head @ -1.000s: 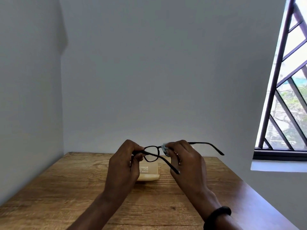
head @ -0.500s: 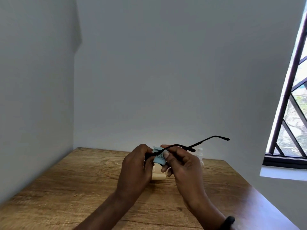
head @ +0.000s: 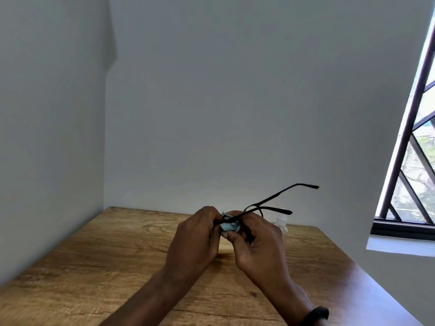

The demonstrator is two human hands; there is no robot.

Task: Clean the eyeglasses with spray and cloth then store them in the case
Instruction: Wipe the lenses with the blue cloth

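Both hands are raised together above the wooden table [head: 98, 267]. My left hand [head: 195, 241] grips the front of the black eyeglasses [head: 277, 196], whose two temple arms stick out up and to the right. My right hand [head: 256, 243] pinches a small light-blue cloth [head: 229, 225] against the frame between the two hands. The lenses are hidden by my fingers. A small clear spray bottle [head: 281, 222] with a white cap stands on the table just behind my right hand. The cream case [head: 224, 247] lies on the table, mostly hidden behind my hands.
Grey walls close the table at the back and on the left. A barred window [head: 409, 161] with a white sill is on the right. The table's right edge runs diagonally toward me. A black band sits on my right wrist [head: 315, 314].
The glasses have been turned so the temple arms point up and right. The hands have drawn closer together with the cloth bunched between them. The view has shifted left, showing the spray bottle.
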